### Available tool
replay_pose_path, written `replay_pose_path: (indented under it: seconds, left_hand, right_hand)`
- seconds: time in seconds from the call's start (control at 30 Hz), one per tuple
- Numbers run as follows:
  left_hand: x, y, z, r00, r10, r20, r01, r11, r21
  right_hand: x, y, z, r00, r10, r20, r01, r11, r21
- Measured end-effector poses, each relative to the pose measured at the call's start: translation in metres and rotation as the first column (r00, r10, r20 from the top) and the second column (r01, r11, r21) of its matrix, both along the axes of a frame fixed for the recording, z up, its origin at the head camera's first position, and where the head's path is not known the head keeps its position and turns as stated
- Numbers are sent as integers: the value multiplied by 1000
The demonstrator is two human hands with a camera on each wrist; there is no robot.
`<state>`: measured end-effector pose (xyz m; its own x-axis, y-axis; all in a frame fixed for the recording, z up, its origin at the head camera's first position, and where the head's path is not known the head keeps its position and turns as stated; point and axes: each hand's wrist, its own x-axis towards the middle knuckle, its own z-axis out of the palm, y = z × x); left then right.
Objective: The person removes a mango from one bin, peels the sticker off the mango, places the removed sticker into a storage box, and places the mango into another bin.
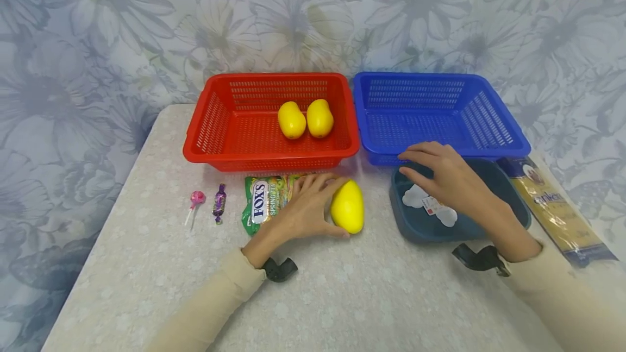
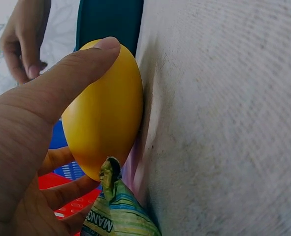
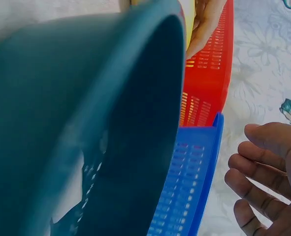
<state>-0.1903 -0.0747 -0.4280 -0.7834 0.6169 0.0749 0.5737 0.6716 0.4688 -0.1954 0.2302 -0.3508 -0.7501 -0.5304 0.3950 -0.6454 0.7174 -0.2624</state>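
My left hand (image 1: 305,208) holds a yellow toy mango (image 1: 348,207) on the table, thumb along its near side and fingers round the far side, as the left wrist view shows. Beneath that hand lies a green Fox's candy packet (image 1: 260,205), partly covered. Over the dark teal tub (image 1: 415,232) hovers my right hand (image 1: 447,181), fingers loosely bent and holding nothing. Inside the tub lies a white cloud-shaped piece (image 1: 446,215) with a small label. Two more yellow mangoes (image 1: 292,120) sit side by side in the red basket (image 1: 271,160).
A blue basket (image 1: 440,149) stands right of the red one, against the flowered wall. Toward the left lie a pink lollipop (image 1: 197,198) and a purple-wrapped candy (image 1: 219,203). A gold and blue packet (image 1: 557,211) lies along the table's right edge.
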Motion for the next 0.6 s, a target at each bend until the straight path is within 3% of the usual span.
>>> replay_pose_path:
  seconds: [0.6]
  left_hand:
    - [0,1,-1,1000,6,-1,-6,1000,-20]
  right_hand:
    - [-29,-39,7,999,50,20,-51,998,43]
